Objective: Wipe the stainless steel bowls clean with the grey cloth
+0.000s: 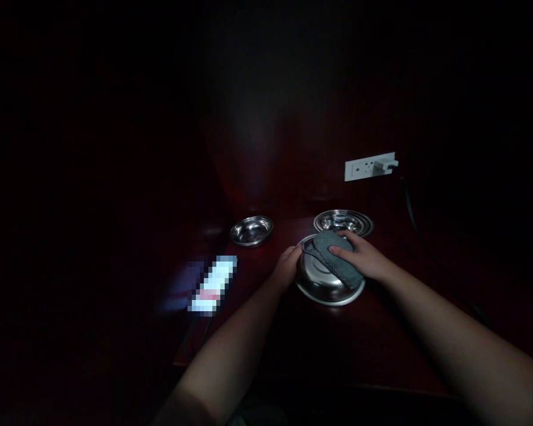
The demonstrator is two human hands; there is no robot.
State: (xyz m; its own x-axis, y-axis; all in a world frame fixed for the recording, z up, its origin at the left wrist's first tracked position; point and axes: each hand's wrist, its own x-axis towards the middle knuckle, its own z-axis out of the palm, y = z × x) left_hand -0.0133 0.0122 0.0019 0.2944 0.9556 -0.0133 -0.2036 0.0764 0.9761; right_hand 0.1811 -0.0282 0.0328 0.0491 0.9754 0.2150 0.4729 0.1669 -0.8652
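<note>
A shiny steel bowl (pixel 320 284) lies upside down on the dark wooden table (pixel 382 349). My left hand (pixel 288 267) grips its left rim, fingers curled round the edge. My right hand (pixel 364 258) presses a grey cloth (pixel 337 260) onto the top and right side of the bowl, fingers laid over the cloth. The room is very dark.
Two more steel bowls stand behind: a small one (pixel 251 229) at back left and a wider one (pixel 343 222) at back right. A lit phone (pixel 213 284) lies to the left. A white wall socket (pixel 368 167) holds a plug, with a dark cable (pixel 411 207) hanging down.
</note>
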